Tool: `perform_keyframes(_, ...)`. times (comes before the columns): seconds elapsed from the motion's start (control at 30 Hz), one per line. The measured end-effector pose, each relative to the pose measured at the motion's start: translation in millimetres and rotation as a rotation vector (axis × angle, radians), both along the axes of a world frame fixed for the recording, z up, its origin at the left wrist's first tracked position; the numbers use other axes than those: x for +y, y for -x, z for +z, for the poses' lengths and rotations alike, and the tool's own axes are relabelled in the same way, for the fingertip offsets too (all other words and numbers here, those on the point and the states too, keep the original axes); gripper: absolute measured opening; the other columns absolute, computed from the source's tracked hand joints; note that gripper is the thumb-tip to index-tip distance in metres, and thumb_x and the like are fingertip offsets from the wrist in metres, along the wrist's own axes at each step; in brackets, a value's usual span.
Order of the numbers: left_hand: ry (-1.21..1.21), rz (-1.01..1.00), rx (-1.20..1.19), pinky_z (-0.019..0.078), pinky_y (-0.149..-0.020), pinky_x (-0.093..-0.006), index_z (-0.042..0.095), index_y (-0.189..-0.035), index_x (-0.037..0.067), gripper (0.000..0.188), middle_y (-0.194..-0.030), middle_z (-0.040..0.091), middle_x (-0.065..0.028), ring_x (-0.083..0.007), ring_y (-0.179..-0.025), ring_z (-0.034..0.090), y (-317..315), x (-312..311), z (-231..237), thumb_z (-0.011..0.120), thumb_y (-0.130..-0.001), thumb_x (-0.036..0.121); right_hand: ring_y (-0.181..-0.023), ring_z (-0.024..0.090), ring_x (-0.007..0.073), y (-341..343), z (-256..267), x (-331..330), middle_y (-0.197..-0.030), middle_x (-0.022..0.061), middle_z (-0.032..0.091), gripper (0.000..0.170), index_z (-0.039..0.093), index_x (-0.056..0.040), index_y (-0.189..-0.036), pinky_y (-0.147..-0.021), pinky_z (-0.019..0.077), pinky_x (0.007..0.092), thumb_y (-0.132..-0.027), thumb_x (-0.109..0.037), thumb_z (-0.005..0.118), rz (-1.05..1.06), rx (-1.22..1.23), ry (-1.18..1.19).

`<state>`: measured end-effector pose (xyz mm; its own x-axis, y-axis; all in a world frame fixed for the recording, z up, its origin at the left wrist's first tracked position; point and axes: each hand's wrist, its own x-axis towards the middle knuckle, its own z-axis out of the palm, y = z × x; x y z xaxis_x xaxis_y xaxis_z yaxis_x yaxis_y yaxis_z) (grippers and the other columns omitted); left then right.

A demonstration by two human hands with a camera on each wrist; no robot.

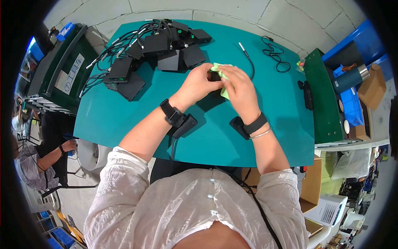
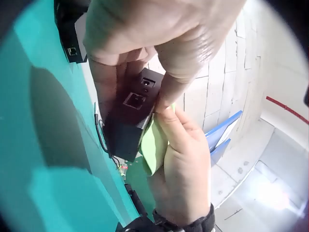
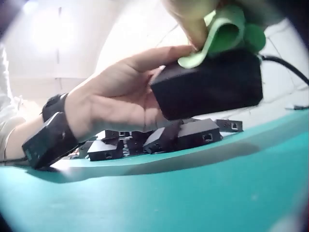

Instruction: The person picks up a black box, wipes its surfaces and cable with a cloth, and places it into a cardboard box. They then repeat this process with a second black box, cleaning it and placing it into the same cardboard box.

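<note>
My left hand (image 1: 195, 87) grips a black adapter box (image 3: 210, 87) above the table. One end of the box, facing the left wrist camera, has a round power jack and a square network-type port (image 2: 135, 100). Pinched in my right hand (image 1: 240, 89) is a light green cloth (image 2: 155, 147), folded over and pressed against the box's upper face. From the box's far end a black cable (image 3: 287, 68) runs off; in the head view its metal-tipped end (image 1: 241, 46) lies on the table. Both hands largely cover the box in the head view.
A pile of similar black boxes (image 1: 155, 43) with cables covers the back left of the green table (image 1: 282, 141). A thin coiled black cable (image 1: 273, 54) lies at the back right. Green cabinets stand on both sides, the right one (image 1: 321, 99) beside a dark eyeglass-like object (image 1: 307, 95).
</note>
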<state>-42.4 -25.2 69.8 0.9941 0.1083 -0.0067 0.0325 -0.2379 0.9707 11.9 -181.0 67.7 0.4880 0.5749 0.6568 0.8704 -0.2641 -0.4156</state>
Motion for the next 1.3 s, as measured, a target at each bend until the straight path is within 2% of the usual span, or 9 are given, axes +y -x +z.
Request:
perform_keyframes(0.17, -0.046, 0.082, -0.267, 0.0504, -0.069, -0.0293, 0.053, -0.114, -0.003, 0.048, -0.087, 0.065, -0.0119, -0.0161, -0.081, 0.062, -2.9, 1.6, -20.0, 0.074, -0.073, 0.011, -0.105, 0.059, 0.0281, 6.8, 6.7, 2.5, -0.110, 0.0113, 0.065, 0.026, 0.065, -0.0043, -0.107, -0.093, 0.0474, 0.0386, -0.082, -0.002, 0.060, 0.194, -0.038, 0.035)
perform_keyframes(0.37, -0.019, 0.083, -0.039, 0.0515, -0.079, -0.0305, 0.046, -0.127, 0.000, 0.059, -0.107, 0.062, -0.0123, -0.0159, -0.095, 0.061, 2.4, 5.3, 1.8, 0.073, -0.075, 0.006, -0.099, 0.056, 0.0314, -8.6, 6.5, -9.7, -0.108, 0.0119, 0.059, 0.018, 0.062, -0.0026, -0.100, -0.087, 0.0479, 0.0401, -0.082, -0.004, 0.059, -0.091, -0.008, 0.023)
perform_keyframes(0.47, -0.203, 0.041, -0.305, 0.0515, -0.080, -0.0318, 0.044, -0.131, 0.003, 0.064, -0.108, 0.062, -0.0148, -0.0187, -0.094, 0.063, 3.4, -0.9, -4.5, 0.074, -0.074, 0.009, -0.098, 0.055, 0.0330, 7.2, 10.2, 3.4, -0.106, 0.0125, 0.058, 0.017, 0.061, -0.0018, -0.099, -0.087, 0.0472, 0.0402, -0.083, -0.007, 0.058, 0.132, -0.084, 0.037)
perform_keyframes(0.57, -0.242, 0.074, -0.255, 0.0513, -0.080, -0.0307, 0.043, -0.132, 0.003, 0.065, -0.107, 0.062, -0.0135, -0.0174, -0.092, 0.063, 3.3, 0.4, -3.2, 0.074, -0.074, 0.009, -0.098, 0.055, 0.0323, 3.0, 12.6, 2.5, -0.104, 0.0126, 0.060, 0.017, 0.061, -0.0012, -0.099, -0.087, 0.0471, 0.0403, -0.083, -0.006, 0.058, 0.184, -0.009, 0.019)
perform_keyframes(0.77, 0.232, 0.026, -0.031, 0.0484, -0.063, -0.0255, 0.044, -0.133, 0.003, 0.055, -0.097, 0.062, -0.0060, -0.0089, -0.080, 0.058, 2.0, 5.3, -1.0, 0.069, -0.084, 0.009, -0.094, 0.056, 0.0343, -22.4, 6.0, -22.7, -0.100, 0.0156, 0.061, 0.014, 0.060, 0.0003, -0.098, -0.081, 0.0467, 0.0402, -0.090, -0.010, 0.056, -0.097, 0.040, -0.048)
perform_keyframes(0.83, 0.777, 0.105, -0.049, 0.0488, -0.063, -0.0257, 0.050, -0.130, 0.004, 0.046, -0.097, 0.062, -0.0071, -0.0109, -0.082, 0.059, 0.1, 10.3, -1.5, 0.066, -0.088, 0.014, -0.091, 0.057, 0.0340, -23.2, 10.8, -28.1, -0.099, 0.0158, 0.061, 0.017, 0.060, 0.0013, -0.099, -0.080, 0.0473, 0.0388, -0.093, -0.013, 0.053, -0.307, 0.161, -0.254)
perform_keyframes(0.97, 1.215, 0.140, -0.091, 0.0529, -0.088, -0.0336, 0.055, -0.112, -0.006, 0.025, -0.107, 0.060, -0.0117, -0.0185, -0.097, 0.060, -7.9, 11.2, -14.3, 0.056, -0.094, 0.011, -0.095, 0.060, 0.0302, -24.8, -5.0, -20.3, -0.106, 0.0150, 0.063, 0.027, 0.060, 0.0004, -0.111, -0.082, 0.0478, 0.0352, -0.096, -0.021, 0.052, -0.202, 0.249, -0.348)
perform_keyframes(1.03, 1.263, 0.073, -0.135, 0.0514, -0.093, -0.0351, 0.055, -0.106, -0.004, 0.018, -0.109, 0.059, -0.0120, -0.0192, -0.100, 0.060, -10.6, 1.1, -24.6, 0.057, -0.093, 0.009, -0.102, 0.060, 0.0247, -5.2, -12.3, -6.0, -0.111, 0.0172, 0.063, 0.038, 0.054, -0.0049, -0.129, -0.087, 0.0464, 0.0332, -0.096, -0.025, 0.054, -0.028, 0.636, -0.302)
perform_keyframes(1.3, 0.685, -0.152, 0.159, 0.0541, -0.086, -0.0402, 0.049, -0.118, 0.001, 0.039, -0.106, 0.060, -0.0077, -0.0194, -0.101, 0.062, -0.5, 21.9, 1.1, 0.068, -0.085, 0.012, -0.100, 0.062, 0.0226, -6.9, -3.0, -10.3, -0.112, 0.0158, 0.064, 0.035, 0.057, -0.0056, -0.125, -0.085, 0.0476, 0.0307, -0.097, -0.026, 0.052, 0.075, 0.723, -0.227)
